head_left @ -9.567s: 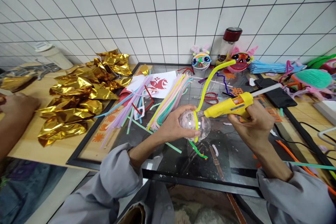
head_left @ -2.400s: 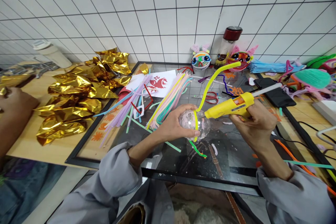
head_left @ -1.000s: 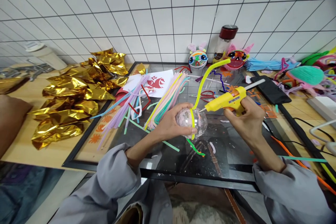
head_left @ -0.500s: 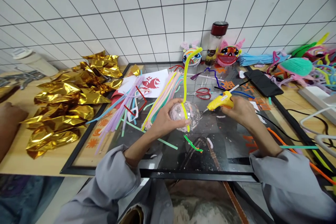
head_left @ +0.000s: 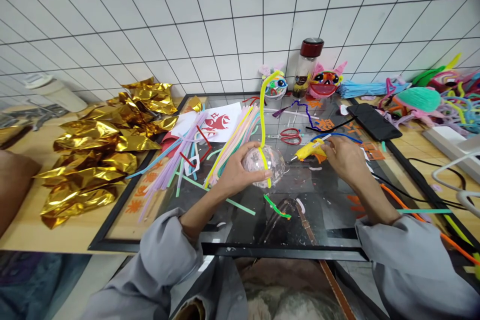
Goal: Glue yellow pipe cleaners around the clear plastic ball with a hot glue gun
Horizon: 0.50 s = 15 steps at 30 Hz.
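Note:
My left hand [head_left: 235,174] is closed around a clear plastic ball [head_left: 270,166] held just above the glass table top [head_left: 322,210]. A yellow pipe cleaner [head_left: 263,110] runs over the ball and stands up from it, my thumb pressing its lower end. My right hand [head_left: 345,159] rests on the yellow glue gun [head_left: 308,150], which lies low on the glass to the right of the ball, nozzle toward it. The fingers curl over the gun's handle.
A bundle of pastel pipe cleaners [head_left: 232,142] lies left of the ball, red scissors [head_left: 289,135] behind it. Crumpled gold foil [head_left: 105,145] covers the wooden table at left. A black phone [head_left: 373,121], a jar [head_left: 306,67] and craft masks stand at the back. Another person's arm [head_left: 13,185] is at far left.
My right hand has drawn the glue gun away from the ball and lowered it to the glass. The pipe cleaner's free end has swung from leaning right to upright.

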Available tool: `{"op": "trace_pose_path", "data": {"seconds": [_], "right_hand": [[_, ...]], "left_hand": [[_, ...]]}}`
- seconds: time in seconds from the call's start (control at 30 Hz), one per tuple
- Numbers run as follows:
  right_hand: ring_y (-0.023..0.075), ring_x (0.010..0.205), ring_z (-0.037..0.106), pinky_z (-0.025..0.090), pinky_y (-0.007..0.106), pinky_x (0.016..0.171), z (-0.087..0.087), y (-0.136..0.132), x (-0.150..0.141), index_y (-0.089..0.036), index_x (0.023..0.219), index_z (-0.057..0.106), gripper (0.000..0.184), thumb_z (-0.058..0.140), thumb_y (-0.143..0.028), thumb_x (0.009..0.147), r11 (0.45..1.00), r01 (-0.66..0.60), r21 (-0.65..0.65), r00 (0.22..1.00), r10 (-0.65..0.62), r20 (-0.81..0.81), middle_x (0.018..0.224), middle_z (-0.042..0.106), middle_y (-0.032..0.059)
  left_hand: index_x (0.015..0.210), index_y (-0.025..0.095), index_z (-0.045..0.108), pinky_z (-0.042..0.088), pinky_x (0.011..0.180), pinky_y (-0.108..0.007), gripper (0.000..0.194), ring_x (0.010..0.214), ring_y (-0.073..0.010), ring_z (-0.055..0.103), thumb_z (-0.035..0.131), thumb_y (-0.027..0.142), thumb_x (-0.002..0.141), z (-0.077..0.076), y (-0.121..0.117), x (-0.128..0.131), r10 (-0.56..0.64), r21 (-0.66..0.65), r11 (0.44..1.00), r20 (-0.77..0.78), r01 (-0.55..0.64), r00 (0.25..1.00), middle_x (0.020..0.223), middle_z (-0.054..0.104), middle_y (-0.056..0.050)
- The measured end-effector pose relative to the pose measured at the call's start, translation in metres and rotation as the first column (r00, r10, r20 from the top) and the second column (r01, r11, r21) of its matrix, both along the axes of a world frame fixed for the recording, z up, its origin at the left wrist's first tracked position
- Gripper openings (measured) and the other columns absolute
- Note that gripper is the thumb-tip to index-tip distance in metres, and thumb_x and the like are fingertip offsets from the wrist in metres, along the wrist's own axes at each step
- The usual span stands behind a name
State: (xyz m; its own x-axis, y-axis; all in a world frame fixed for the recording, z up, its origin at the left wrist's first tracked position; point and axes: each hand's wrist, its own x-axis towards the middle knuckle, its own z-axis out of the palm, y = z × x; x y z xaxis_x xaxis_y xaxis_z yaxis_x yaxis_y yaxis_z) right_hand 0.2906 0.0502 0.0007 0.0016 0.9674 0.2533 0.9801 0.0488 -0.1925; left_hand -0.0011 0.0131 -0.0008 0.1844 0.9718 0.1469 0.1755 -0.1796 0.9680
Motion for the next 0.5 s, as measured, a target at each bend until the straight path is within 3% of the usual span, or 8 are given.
{"op": "trace_pose_path", "data": {"seconds": [0.07, 0.1, 0.13, 0.2, 0.27, 0.3, 0.4, 0.5], "right_hand": [[0.0269, 0.092, 0.065, 0.051, 0.041, 0.083, 0.000, 0.001, 0.002, -0.013, 0.108, 0.067, 0.033, 0.049, -0.022, 0.082, 0.987, -0.042, 0.158, 0.969, 0.079, -0.233, 0.099, 0.068, 0.0150], [0.0248, 0.089, 0.065, 0.052, 0.041, 0.083, 0.000, 0.002, 0.001, -0.015, 0.107, 0.067, 0.033, 0.052, -0.020, 0.078, 0.974, -0.055, 0.219, 0.913, 0.138, -0.385, 0.097, 0.067, 0.0127], [0.0226, 0.084, 0.065, 0.053, 0.039, 0.081, 0.001, 0.001, 0.000, -0.017, 0.105, 0.067, 0.033, 0.055, -0.019, 0.074, 0.965, -0.057, 0.255, 0.818, 0.191, -0.542, 0.094, 0.068, 0.0100], [0.0187, 0.078, 0.064, 0.055, 0.035, 0.076, 0.003, 0.000, -0.005, -0.020, 0.099, 0.067, 0.032, 0.065, -0.021, 0.067, 0.965, -0.046, 0.259, 0.555, 0.240, -0.796, 0.086, 0.067, 0.0047], [0.0154, 0.074, 0.064, 0.055, 0.031, 0.073, 0.005, -0.003, -0.012, -0.022, 0.095, 0.068, 0.036, 0.075, -0.020, 0.059, 0.973, -0.037, 0.226, 0.328, 0.226, -0.917, 0.081, 0.067, 0.0012], [0.0139, 0.073, 0.063, 0.055, 0.029, 0.072, 0.007, -0.005, -0.016, -0.022, 0.092, 0.069, 0.038, 0.078, -0.019, 0.055, 0.977, -0.035, 0.212, 0.259, 0.214, -0.942, 0.079, 0.067, 0.0002], [0.0114, 0.070, 0.062, 0.055, 0.025, 0.068, 0.009, -0.009, -0.024, -0.022, 0.088, 0.072, 0.038, 0.081, -0.018, 0.052, 0.979, -0.042, 0.201, 0.173, 0.205, -0.963, 0.076, 0.067, -0.0007], [0.0116, 0.071, 0.064, 0.056, 0.026, 0.067, 0.009, -0.011, -0.029, -0.022, 0.089, 0.072, 0.036, 0.082, -0.020, 0.055, 0.973, -0.072, 0.221, 0.176, 0.231, -0.957, 0.077, 0.067, -0.0002]], "left_hand": [[0.118, 0.017, 0.058, 0.042, 0.105, -0.043, 0.071, 0.113, -0.0281, 0.058, 0.085, 0.035, 0.056, 0.000, 0.001, 0.000, -0.002, 0.002, 1.000, 0.002, 0.002, 1.000, 0.124, 0.061, -0.011], [0.118, 0.017, 0.058, 0.042, 0.105, -0.043, 0.070, 0.115, -0.0283, 0.058, 0.085, 0.036, 0.056, 0.000, 0.001, 0.000, -0.005, 0.005, 1.000, 0.003, 0.005, 1.000, 0.124, 0.061, -0.011], [0.118, 0.017, 0.058, 0.041, 0.106, -0.043, 0.070, 0.116, -0.0286, 0.057, 0.085, 0.036, 0.056, 0.000, 0.001, 0.000, -0.006, 0.009, 1.000, 0.003, 0.006, 1.000, 0.125, 0.061, -0.011], [0.118, 0.017, 0.058, 0.039, 0.108, -0.044, 0.070, 0.118, -0.0293, 0.056, 0.085, 0.036, 0.057, -0.001, 0.001, -0.001, -0.008, 0.018, 1.000, -0.003, 0.008, 1.000, 0.126, 0.060, -0.011], [0.119, 0.017, 0.058, 0.038, 0.109, -0.045, 0.070, 0.120, -0.0300, 0.056, 0.085, 0.036, 0.057, 0.000, 0.001, -0.001, -0.009, 0.020, 1.000, -0.014, 0.009, 1.000, 0.127, 0.060, -0.011], [0.119, 0.017, 0.058, 0.038, 0.109, -0.045, 0.070, 0.120, -0.0302, 0.056, 0.085, 0.036, 0.057, 0.000, 0.000, -0.001, -0.009, 0.019, 1.000, -0.020, 0.010, 1.000, 0.127, 0.060, -0.011], [0.120, 0.017, 0.057, 0.039, 0.108, -0.045, 0.071, 0.119, -0.0309, 0.057, 0.085, 0.037, 0.057, 0.001, -0.001, -0.001, -0.009, 0.011, 1.000, -0.032, 0.009, 0.999, 0.126, 0.061, -0.011], [0.120, 0.017, 0.057, 0.040, 0.109, -0.045, 0.071, 0.121, -0.0311, 0.057, 0.085, 0.036, 0.057, 0.001, -0.001, 0.000, -0.007, 0.010, 1.000, -0.022, 0.007, 1.000, 0.127, 0.061, -0.011]]}}
